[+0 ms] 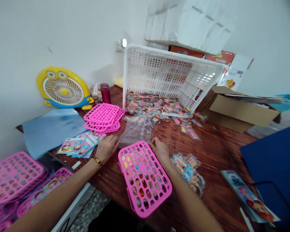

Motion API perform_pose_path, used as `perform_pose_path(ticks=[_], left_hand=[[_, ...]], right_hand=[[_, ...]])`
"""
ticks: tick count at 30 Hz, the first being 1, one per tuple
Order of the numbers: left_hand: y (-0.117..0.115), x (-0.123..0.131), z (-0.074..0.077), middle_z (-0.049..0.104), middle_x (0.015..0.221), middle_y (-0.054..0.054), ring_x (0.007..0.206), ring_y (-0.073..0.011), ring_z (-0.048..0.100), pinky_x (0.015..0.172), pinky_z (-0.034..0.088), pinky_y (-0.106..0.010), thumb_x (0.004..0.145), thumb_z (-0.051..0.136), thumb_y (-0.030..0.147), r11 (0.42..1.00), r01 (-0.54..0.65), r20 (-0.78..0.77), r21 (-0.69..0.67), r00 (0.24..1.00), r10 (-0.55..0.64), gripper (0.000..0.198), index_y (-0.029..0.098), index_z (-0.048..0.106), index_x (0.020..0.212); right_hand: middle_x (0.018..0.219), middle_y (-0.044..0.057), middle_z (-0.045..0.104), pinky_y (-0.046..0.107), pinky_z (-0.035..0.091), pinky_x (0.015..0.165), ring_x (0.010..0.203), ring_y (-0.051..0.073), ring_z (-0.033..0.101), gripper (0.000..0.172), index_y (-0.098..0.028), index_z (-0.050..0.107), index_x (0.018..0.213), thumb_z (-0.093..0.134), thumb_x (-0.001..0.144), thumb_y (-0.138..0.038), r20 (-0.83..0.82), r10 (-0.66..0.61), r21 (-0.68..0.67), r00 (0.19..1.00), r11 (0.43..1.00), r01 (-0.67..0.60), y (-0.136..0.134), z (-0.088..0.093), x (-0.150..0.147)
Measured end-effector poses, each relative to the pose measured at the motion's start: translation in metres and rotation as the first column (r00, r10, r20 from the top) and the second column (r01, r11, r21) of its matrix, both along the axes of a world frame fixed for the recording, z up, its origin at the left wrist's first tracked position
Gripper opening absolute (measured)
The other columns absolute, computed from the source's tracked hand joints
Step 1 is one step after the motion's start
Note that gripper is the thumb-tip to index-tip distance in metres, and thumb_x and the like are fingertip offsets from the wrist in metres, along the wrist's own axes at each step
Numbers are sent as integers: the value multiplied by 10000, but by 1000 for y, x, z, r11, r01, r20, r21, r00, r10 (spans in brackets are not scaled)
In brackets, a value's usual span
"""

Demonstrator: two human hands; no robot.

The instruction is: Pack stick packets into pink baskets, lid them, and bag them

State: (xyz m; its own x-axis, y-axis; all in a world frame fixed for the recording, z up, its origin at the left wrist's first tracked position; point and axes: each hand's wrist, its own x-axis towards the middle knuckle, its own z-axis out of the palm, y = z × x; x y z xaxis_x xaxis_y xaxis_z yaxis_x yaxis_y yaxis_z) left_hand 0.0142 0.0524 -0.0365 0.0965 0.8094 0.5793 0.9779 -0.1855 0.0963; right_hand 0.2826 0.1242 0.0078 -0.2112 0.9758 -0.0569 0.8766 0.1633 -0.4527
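Between my hands a clear plastic bag (136, 131) lies on the table. My left hand (108, 146), with a bracelet at the wrist, has its fingers bent closed at the bag's left edge. My right hand (160, 149) is curled at the bag's right edge; its fingertips are partly hidden. Just in front of me is a closed pink lattice basket (145, 177), with colourful contents showing through its holes; my right forearm passes beside it. Printed cards (81, 145) are fanned out left of my left hand. Small wrapped packets (187, 170) lie beside my right forearm.
A tipped white crate (157, 54) spills many small packets (157, 108) onto the table. Pink lattice pieces (102, 117) are stacked left, near a yellow fan (62, 88). More pink baskets (16, 175) sit lower left. An open cardboard box (241, 112) stands right.
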Motion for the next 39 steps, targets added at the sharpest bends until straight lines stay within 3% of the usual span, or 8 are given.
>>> perform_pose_path(ticks=[3, 9, 18, 21, 28, 31, 36, 39], left_hand=[[-22, 6, 6, 675, 757, -56, 706, -183, 617, 708, 453, -315, 952, 448, 249, 998, -52, 62, 23, 997, 50, 235, 167, 642, 848], [-53, 33, 16, 671, 712, -23, 670, -153, 602, 702, 430, -291, 947, 538, 284, 982, -114, 233, 153, 969, 76, 185, 166, 645, 856], [-39, 47, 21, 583, 616, 0, 581, -144, 520, 616, 379, -278, 950, 513, 239, 965, -174, 305, 195, 946, 109, 228, 178, 581, 740], [-34, 47, 22, 525, 567, 14, 538, -142, 475, 582, 349, -285, 951, 518, 256, 966, -165, 301, 198, 948, 101, 285, 189, 535, 675], [-60, 42, 17, 583, 624, 11, 655, -144, 562, 755, 465, -285, 919, 570, 225, 964, -33, 290, 263, 956, -46, 187, 191, 554, 735], [-73, 42, 7, 610, 665, 5, 726, -162, 592, 820, 478, -310, 910, 578, 216, 969, -32, 284, 244, 958, -40, 108, 192, 580, 805], [-78, 49, -12, 674, 822, -56, 780, -193, 605, 772, 480, -319, 923, 541, 217, 972, -130, 300, 194, 952, 68, 138, 150, 595, 1030], [-76, 53, -15, 689, 853, -65, 748, -204, 618, 768, 467, -336, 923, 538, 256, 973, -210, 317, 95, 933, 170, 254, 138, 575, 1144]], right_hand=[[709, -12, 643, 252, 287, 586, 671, 155, 578, 167, -230, 557, 816, 535, 888, -379, -106, 65, 60, 992, 996, -59, 2, -1, 4], [648, -47, 587, 237, 307, 581, 590, 128, 525, 288, -227, 529, 748, 546, 879, -483, -281, 178, 192, 943, 973, -126, -4, -5, 12], [639, -34, 588, 243, 326, 583, 584, 137, 535, 288, -230, 559, 756, 517, 898, -477, -278, 154, 270, 948, 960, -76, 1, -8, 6], [652, -31, 603, 243, 323, 578, 600, 141, 545, 275, -229, 562, 756, 522, 901, -458, -245, 205, 250, 948, 958, -143, 6, -7, 3], [708, -2, 631, 235, 394, 616, 614, 127, 559, 269, -212, 575, 784, 504, 929, -427, -310, 378, 394, 872, 886, -244, -3, -13, 20], [746, 9, 656, 235, 405, 614, 621, 129, 576, 224, -211, 590, 826, 504, 920, -395, -254, 410, 373, 876, 877, -303, -3, -22, 33], [790, 10, 690, 243, 428, 619, 654, 150, 614, 156, -224, 592, 889, 524, 870, -363, -276, 314, 205, 908, 943, -263, 0, -37, 30], [863, 20, 719, 269, 459, 670, 734, 183, 645, 313, -240, 584, 1110, 567, 809, -322, -316, 270, 88, 910, 963, -255, 1, -40, 21]])
